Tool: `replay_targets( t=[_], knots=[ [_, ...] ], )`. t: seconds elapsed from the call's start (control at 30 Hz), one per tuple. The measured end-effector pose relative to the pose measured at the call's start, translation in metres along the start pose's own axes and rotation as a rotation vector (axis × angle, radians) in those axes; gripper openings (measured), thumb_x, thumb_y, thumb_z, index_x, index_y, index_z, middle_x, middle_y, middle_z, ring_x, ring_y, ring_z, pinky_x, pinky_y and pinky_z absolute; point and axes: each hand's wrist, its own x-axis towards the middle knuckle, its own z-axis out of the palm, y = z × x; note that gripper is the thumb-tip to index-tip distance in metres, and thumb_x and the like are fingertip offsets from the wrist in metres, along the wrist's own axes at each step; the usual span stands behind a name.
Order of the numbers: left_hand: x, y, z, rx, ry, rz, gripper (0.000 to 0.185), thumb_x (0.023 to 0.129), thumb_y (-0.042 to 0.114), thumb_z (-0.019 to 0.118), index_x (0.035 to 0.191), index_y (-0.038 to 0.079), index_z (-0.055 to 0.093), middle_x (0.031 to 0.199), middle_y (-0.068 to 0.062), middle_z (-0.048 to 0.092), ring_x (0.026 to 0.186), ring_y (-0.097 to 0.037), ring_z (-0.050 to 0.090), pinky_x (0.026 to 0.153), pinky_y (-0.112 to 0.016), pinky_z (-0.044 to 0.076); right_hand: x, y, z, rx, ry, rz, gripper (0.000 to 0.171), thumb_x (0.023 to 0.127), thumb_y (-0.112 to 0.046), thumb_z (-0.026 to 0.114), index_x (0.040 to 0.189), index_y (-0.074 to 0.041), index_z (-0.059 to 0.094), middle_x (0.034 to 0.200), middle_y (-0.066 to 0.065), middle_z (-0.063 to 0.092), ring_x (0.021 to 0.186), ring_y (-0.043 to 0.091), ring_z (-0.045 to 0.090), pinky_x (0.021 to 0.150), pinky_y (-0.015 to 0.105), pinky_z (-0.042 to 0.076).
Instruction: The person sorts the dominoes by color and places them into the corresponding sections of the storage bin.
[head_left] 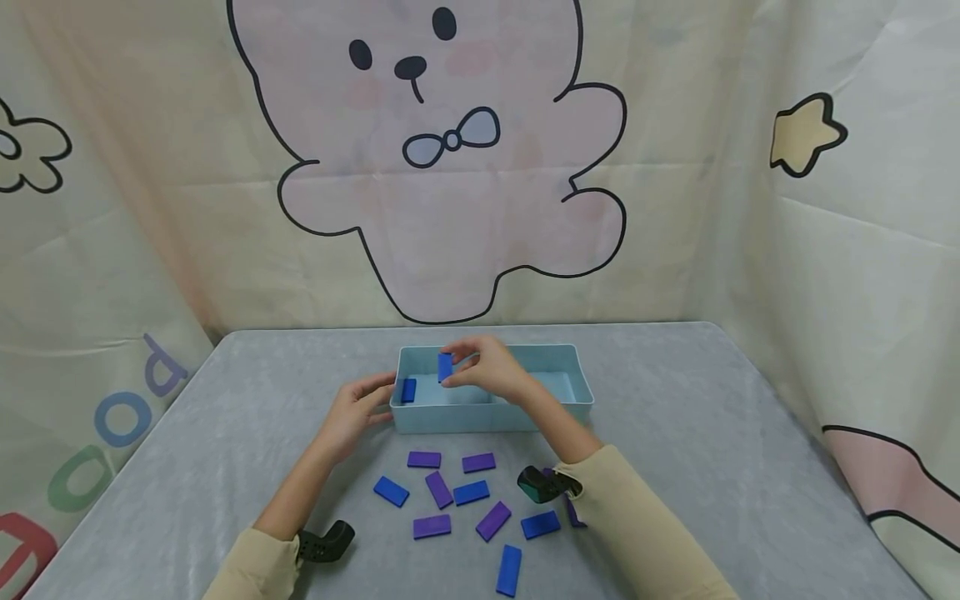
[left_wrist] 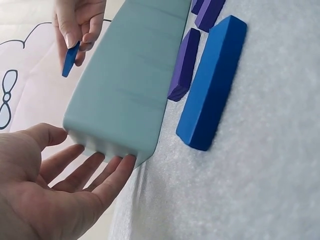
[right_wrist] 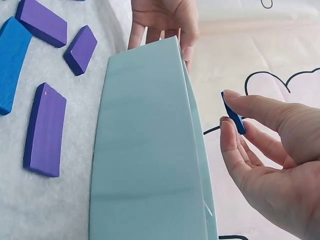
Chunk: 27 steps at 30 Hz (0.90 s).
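Note:
A light blue rectangular tray (head_left: pixel 573 375) stands on the grey table. My right hand (head_left: pixel 491 368) pinches a blue block (head_left: pixel 445 367) between thumb and fingers, upright over the tray's left part; the same block shows as blue block (left_wrist: pixel 70 59) and blue block (right_wrist: pixel 234 117). My left hand (head_left: pixel 358 410) rests with straight fingers against the tray's left front corner, seen as left hand (left_wrist: pixel 65 190) touching the tray (left_wrist: pixel 125 85). Another blue block (head_left: pixel 408 390) stands inside the tray at its left end.
Several blue and purple blocks (head_left: pixel 471 492) lie scattered on the grey table (head_left: pixel 712 433) in front of the tray. Wrist cameras (head_left: pixel 324 542) sit on both forearms. A cartoon-print curtain (head_left: pixel 450 167) hangs behind and to the sides.

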Motion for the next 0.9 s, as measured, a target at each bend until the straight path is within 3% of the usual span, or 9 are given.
replay_targets(
  t=[0.23,0.57,0.9],
  knots=[
    [0.001,0.001,-0.001,-0.004,-0.012,-0.016,0.049,0.113,0.019,0.051,0.153,-0.009,0.047,0.158,-0.029,0.047,0.139,-0.046,0.054,0.108,-0.053,0.053,0.008,-0.003,0.007,0.036,0.001,0.006,0.047,0.089,-0.004,0.084,0.134,0.000,0.070,0.119,0.018,0.069,0.093,0.021,0.072,0.091,0.052,0.060],
    [0.001,0.002,-0.002,-0.003,-0.014,-0.018,0.049,0.112,0.018,0.051,0.153,-0.010,0.047,0.157,-0.030,0.048,0.138,-0.046,0.055,0.107,-0.052,0.054,0.018,-0.001,0.016,0.034,0.028,0.044,0.047,0.087,-0.005,0.085,0.132,-0.002,0.072,0.119,0.017,0.071,0.099,0.024,0.069,0.084,0.037,0.058],
    [0.001,0.001,-0.003,-0.007,-0.031,-0.010,0.049,0.113,0.017,0.050,0.153,-0.010,0.047,0.157,-0.030,0.048,0.137,-0.046,0.056,0.107,-0.051,0.055,0.030,0.003,0.027,0.131,0.043,0.116,0.048,0.086,0.004,0.084,0.131,0.002,0.070,0.121,0.022,0.068,0.090,0.025,0.075,0.091,0.045,0.064]
  ],
)
